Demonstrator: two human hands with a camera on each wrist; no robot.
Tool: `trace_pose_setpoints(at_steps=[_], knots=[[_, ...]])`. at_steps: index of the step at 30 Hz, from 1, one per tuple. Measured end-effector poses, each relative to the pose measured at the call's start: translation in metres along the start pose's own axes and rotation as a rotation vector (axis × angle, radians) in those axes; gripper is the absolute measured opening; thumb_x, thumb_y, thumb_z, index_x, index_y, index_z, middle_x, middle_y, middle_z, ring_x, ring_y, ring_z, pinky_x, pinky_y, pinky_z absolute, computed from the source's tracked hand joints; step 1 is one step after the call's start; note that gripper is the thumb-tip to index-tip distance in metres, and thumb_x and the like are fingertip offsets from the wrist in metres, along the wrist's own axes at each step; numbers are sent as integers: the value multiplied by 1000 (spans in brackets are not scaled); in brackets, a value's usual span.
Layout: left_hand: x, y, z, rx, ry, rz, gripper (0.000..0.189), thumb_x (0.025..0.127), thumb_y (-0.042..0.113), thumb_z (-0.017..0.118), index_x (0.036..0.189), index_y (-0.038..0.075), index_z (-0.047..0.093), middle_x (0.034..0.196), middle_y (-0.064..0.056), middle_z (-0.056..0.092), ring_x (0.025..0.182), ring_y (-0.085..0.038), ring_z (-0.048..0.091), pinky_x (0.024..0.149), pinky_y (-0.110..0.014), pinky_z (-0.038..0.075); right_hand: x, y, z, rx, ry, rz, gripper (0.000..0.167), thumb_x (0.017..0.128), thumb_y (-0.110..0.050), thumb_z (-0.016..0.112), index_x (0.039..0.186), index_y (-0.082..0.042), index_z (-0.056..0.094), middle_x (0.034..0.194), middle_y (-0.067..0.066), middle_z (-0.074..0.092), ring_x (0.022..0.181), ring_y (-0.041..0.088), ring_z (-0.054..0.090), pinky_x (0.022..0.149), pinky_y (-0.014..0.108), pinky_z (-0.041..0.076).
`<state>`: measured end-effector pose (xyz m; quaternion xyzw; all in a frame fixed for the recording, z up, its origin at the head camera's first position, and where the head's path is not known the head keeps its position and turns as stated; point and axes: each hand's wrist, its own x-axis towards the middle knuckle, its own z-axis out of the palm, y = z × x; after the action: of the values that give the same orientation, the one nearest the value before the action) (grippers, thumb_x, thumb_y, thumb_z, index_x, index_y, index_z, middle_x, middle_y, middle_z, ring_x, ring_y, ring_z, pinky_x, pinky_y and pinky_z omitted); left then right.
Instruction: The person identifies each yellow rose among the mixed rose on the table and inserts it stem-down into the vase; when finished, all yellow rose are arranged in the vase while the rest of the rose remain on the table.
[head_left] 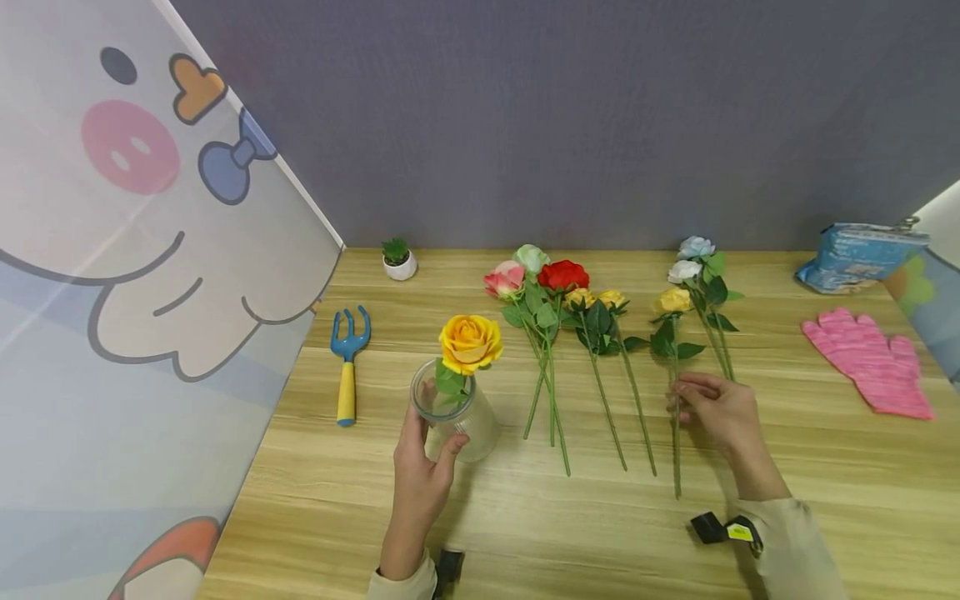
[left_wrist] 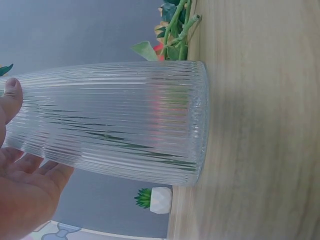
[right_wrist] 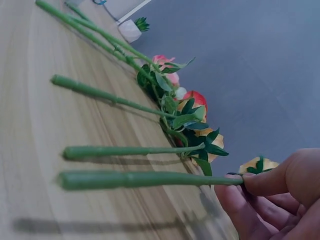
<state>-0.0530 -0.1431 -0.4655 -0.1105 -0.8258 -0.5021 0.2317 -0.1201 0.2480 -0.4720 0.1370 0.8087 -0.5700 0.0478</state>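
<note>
Toward the left of the tabletop (head_left: 570, 533), the left hand (head_left: 427, 467) reaches up from the near edge, its fingers curled round the upper part of a ribbed glass vase (head_left: 480, 433), thumb on the near side. The vase stands on the wood, a large yellow-orange rose (head_left: 470, 343) rising from its mouth. Farther right, the right hand (head_left: 718, 410) comes in from the lower right, thumb and fingers pinching the stem of a yellow flower (head_left: 673, 300); the right wrist view shows that stem's lower end raised, its shadow apart from it.

Around them, from the left, lie a blue garden fork (head_left: 347, 367) with a yellow handle, and beyond it a potted succulent (head_left: 400, 262) by the back wall. Between the vase and the pinched stem are a pink flower (head_left: 505, 279), a pale green flower (head_left: 531, 258) and a red flower (head_left: 564, 277), stems crossing, then two yellow flowers (head_left: 612, 298). Past the right hand's fingers lie a white flower (head_left: 685, 271) and a light blue flower (head_left: 696, 247), then a blue packet (head_left: 862, 258) and a pink glove (head_left: 870, 362).

Count: one fork, one succulent, one vase, nine flowers (one in the vase, eight outside), one packet, one glove.
</note>
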Motion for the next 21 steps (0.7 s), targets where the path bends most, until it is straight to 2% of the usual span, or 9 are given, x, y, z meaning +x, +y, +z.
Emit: trace_pose_setpoints(at_steps=[3,6,8,10,13,15,21], knots=[[0,0,0,4,2,3,92,84,-5,80,160,-2,28,154,-30,44,141,-39,45,116,-17,33,-1,-1,-1,43,1,3,39,105,-1,56,137,21,50,88,-20,71,73,-1,69,63,23,62],[-1,0,-1,8,1,10,91,84,-4,80,159,-3,28,153,-31,45,140,-42,46,116,-18,33,-1,-2,-1,137,6,8,37,106,-2,55,136,19,52,86,-24,70,77,-3,70,64,21,62],[-1,-1,-1,10,2,15,90,85,-3,79,159,-3,28,153,-31,46,139,-44,47,116,-18,33,-1,-4,-2,251,11,11,26,105,-1,56,127,10,64,85,-22,72,77,-1,71,64,20,61],[-1,-1,-1,7,2,17,90,85,-3,79,159,-3,29,153,-31,46,139,-44,47,117,-18,33,-2,-5,-2,374,18,6,20,104,1,57,114,-5,73,85,-17,75,76,2,73,63,19,61],[0,-2,-1,-5,3,19,91,85,-4,79,160,-2,28,154,-30,45,139,-43,46,117,-19,33,-3,-8,-1,535,32,-17,31,103,2,58,97,-22,76,87,-10,78,75,5,74,62,20,61],[0,-3,-1,-16,0,21,91,84,-5,79,160,-2,28,154,-30,44,140,-43,45,118,-20,33,-4,-10,0,599,42,-38,33,103,2,58,95,-24,76,87,-8,78,74,5,75,62,21,61],[2,-3,0,-29,-9,16,93,83,-7,79,160,-3,28,155,-30,43,140,-45,44,118,-22,32,-9,-18,4,767,64,-87,30,102,4,57,98,-17,77,90,-2,79,75,10,76,62,22,61]])
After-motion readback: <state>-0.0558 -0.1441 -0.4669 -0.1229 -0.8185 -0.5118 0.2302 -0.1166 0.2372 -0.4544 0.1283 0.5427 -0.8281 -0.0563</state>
